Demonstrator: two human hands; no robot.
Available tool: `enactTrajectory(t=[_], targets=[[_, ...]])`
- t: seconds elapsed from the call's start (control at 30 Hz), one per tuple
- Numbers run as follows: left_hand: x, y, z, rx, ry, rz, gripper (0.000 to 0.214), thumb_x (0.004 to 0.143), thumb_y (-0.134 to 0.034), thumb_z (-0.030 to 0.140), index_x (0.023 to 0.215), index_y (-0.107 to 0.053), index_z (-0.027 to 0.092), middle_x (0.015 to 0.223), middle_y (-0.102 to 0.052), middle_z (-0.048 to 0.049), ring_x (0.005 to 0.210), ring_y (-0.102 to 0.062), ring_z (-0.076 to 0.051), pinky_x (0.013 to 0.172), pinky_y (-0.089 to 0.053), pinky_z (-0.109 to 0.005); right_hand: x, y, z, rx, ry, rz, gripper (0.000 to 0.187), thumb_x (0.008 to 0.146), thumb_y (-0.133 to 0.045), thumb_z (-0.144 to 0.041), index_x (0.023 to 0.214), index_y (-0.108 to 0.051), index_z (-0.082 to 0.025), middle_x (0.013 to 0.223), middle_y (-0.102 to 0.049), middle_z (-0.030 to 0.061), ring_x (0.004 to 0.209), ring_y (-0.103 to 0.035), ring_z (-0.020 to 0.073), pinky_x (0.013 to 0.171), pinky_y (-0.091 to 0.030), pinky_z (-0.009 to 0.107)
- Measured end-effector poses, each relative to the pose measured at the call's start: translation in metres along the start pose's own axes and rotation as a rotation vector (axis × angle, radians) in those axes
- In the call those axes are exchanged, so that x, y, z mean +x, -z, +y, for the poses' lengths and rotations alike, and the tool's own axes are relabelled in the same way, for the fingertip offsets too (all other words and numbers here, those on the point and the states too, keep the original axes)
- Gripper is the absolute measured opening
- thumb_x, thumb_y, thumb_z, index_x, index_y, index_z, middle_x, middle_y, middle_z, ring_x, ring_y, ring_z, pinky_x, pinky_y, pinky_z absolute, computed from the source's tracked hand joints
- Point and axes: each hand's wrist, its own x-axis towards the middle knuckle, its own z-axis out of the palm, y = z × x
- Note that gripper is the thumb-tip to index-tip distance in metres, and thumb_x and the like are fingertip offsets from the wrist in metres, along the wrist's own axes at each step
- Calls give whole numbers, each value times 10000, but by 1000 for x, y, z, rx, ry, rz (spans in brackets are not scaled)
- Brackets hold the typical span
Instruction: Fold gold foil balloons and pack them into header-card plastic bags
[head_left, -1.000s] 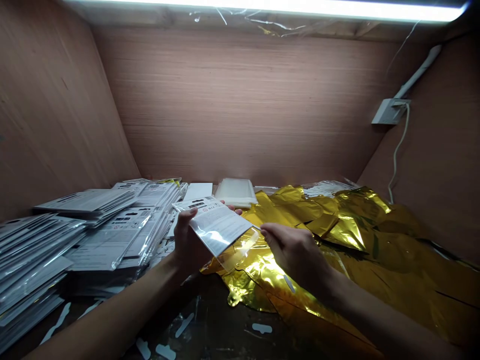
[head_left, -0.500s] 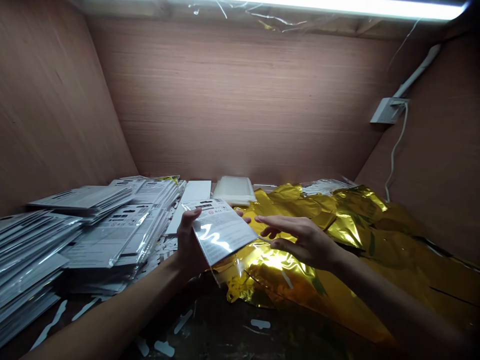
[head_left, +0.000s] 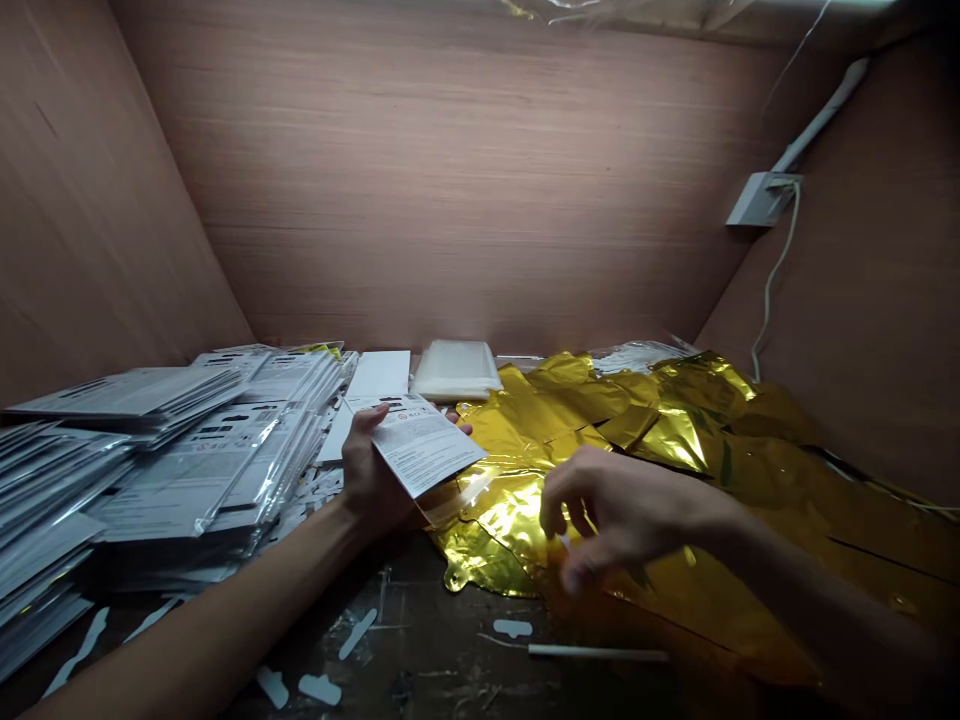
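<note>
right hand point(head_left: 630, 515) blurred | fingertip item point(head_left: 562, 541) too small | packet point(head_left: 416, 445) print illegible

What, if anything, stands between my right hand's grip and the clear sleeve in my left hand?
Nothing visible does. Only a gap separates the right hand from the clear sleeve held by the left hand. The gold foil balloon lies beneath them, not across the path.

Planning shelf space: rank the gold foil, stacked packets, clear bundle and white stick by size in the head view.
Largest to smallest: gold foil, stacked packets, then clear bundle and white stick, unsure between those two because the bundle sits farther from the camera.
</note>
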Motion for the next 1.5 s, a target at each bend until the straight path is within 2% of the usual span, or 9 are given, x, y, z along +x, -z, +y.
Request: enactTrajectory(t=[0.1, 0.23, 0.4, 0.6, 0.67, 0.8, 0.93, 1.23, 1.5], targets=[[2, 3, 0, 12, -34, 0, 687, 821, -565, 473, 1349, -535, 35, 1269, -670, -298, 1185, -649, -482, 935, -549, -620, -22, -18, -23, -75, -33, -174, 184, 682, -887, -292, 726, -726, -214, 647, -644, -54, 543, -486, 93, 493, -294, 234], [2, 6, 0, 30, 30, -50, 679, 806, -589, 499, 1335, -545, 76, 1290, -667, -287, 1190, -644, -491, 911, -549, -648, -38, -40, -40, -132, -104, -229, 154, 727, -720, -153, 621, -614, -190, 555, -529, -66, 472, -280, 84, 445, -177, 259], [1, 7, -1, 26, 15, -103, 648, 795, -611, 500, 1286, -574, 79, 1275, -676, -287, 1152, -669, -476, 925, -548, -623, -35, -49, -38, -355, -72, -107, 113, 754, -598, -129, 655, -573, -179, 629, -563, -20, 494, -266, 103, 492, -181, 310], [1, 7, 1, 11, 24, -79, 681, 794, -619, 535, 1297, -566, 79, 1267, -677, -292, 1157, -662, -483, 916, -550, -624, -29, -84, -17, -664, -19, 81, 144, 764, -545, -60, 704, -522, -188, 665, -552, 28, 546, -392, 156, 507, -182, 357], [1, 7, 1, -3, 26, -72, 690, 801, -617, 541, 1307, -561, 76, 1265, -679, -289, 1169, -658, -476, 945, -538, -620, -26, -76, -16, -640, -60, 96, 169, 769, -512, -34, 720, -495, -195, 667, -547, 28, 547, -385, 156, 519, -207, 349], [2, 9, 0, -21, 44, -98, 681, 807, -628, 553, 1294, -581, 78, 1234, -696, -275, 1159, -664, -468, 974, -522, -618, -14, -25, -22, -494, -176, 98, 176, 929, -430, -98, 793, -455, -207, 643, -512, 5, 529, -351, 146, 533, -235, 335], [1, 7, -1, -24, 10, -91, 652, 818, -620, 559, 1246, -610, 67, 1201, -710, -267, 1131, -679, -445, 974, -532, -586, 6, 7, -19, -327, -108, 141, 176, 1040, -429, -259, 888, -493, -200, 703, -547, 13, 609, -436, 154, 566, -279, 315], [0, 6, -2, -16, -10, -84, 649, 820, -603, 569, 1249, -594, 82, 1249, -685, -277, 1131, -680, -454, 973, -522, -600, 21, -6, 3, -153, -32, 253, 209, 1092, -402, -308, 993, -552, -200, 800, -598, 1, 685, -493, 142, 640, -340, 292], [-1, 8, -4, -49, -5, -179, 637, 799, -655, 536, 1266, -601, 106, 1279, -686, -249, 1205, -641, -457, 1043, -468, -623, 26, -19, 7, -164, -136, 360, 212, 1077, -379, -266, 959, -532, -178, 715, -570, 4, 590, -430, 140, 575, -292, 293]])
